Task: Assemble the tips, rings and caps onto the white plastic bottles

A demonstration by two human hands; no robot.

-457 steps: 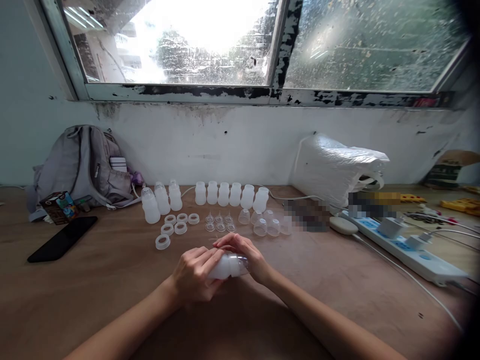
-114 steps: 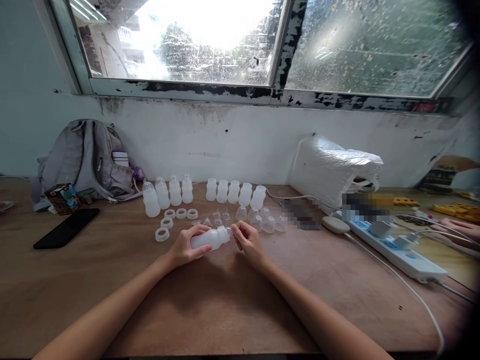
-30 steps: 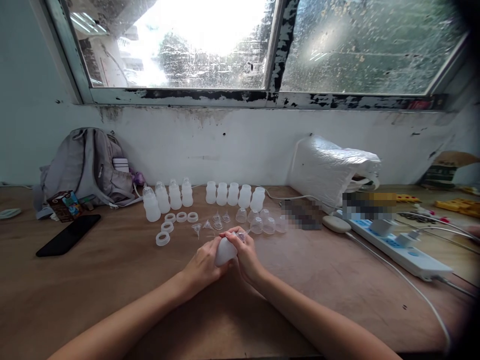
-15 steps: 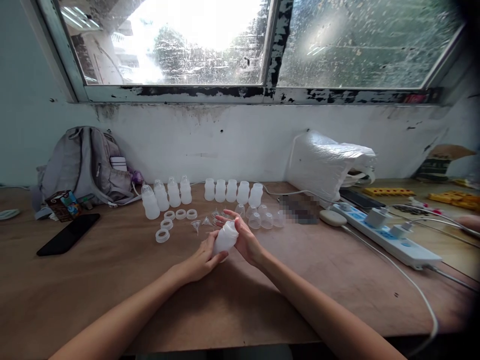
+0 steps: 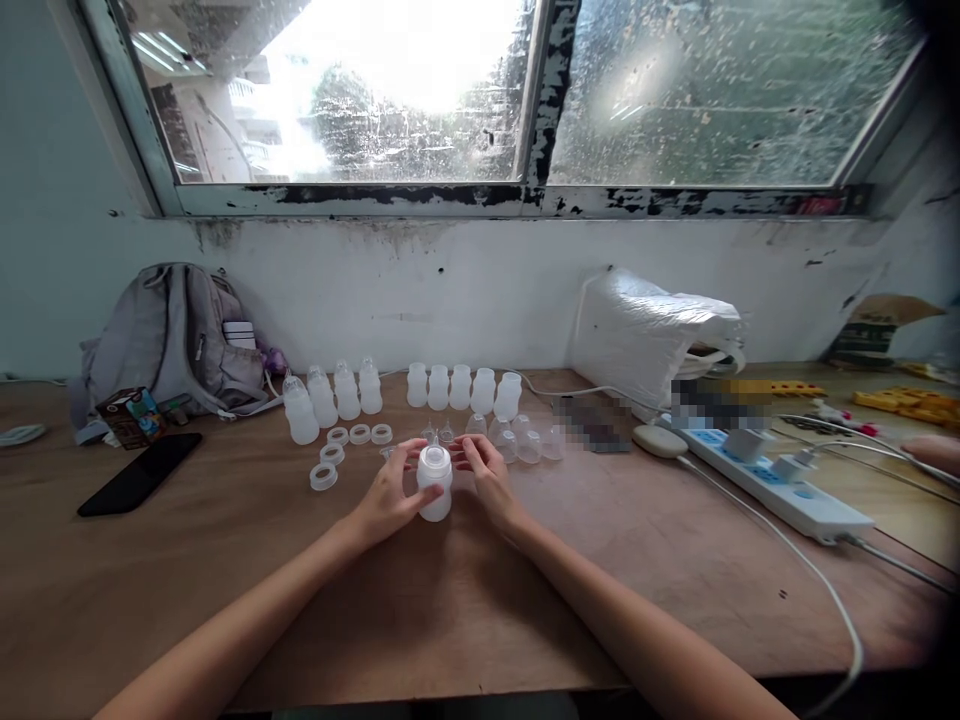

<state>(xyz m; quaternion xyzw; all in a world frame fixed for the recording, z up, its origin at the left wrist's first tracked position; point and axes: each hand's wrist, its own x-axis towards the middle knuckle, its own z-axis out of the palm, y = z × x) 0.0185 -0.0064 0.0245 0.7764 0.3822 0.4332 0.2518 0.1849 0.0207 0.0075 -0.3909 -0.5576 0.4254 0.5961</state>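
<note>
A small white plastic bottle (image 5: pixel 435 484) stands upright on the wooden table (image 5: pixel 225 560), its open mouth up. My left hand (image 5: pixel 388 494) curls round its left side and holds it. My right hand (image 5: pixel 485 476) is just to its right, fingers loosely apart, close to the bottle with nothing in it. Behind them lie white screw rings (image 5: pixel 341 452), clear nipples (image 5: pixel 437 434) and clear dome caps (image 5: pixel 517 442). Further back stand several capped bottles (image 5: pixel 328 396) and several open bottles (image 5: pixel 461 387) in a row.
A grey backpack (image 5: pixel 169 340), a small carton (image 5: pixel 129 417) and a black phone (image 5: pixel 139 473) lie at the left. A white plastic bag (image 5: pixel 652 335), a power strip (image 5: pixel 772 473) with cables, and another person's hand (image 5: pixel 930 452) are at the right.
The bottle went from lying tilted in both my hands to standing upright on the table. My right hand has come off it; my left still holds it.
</note>
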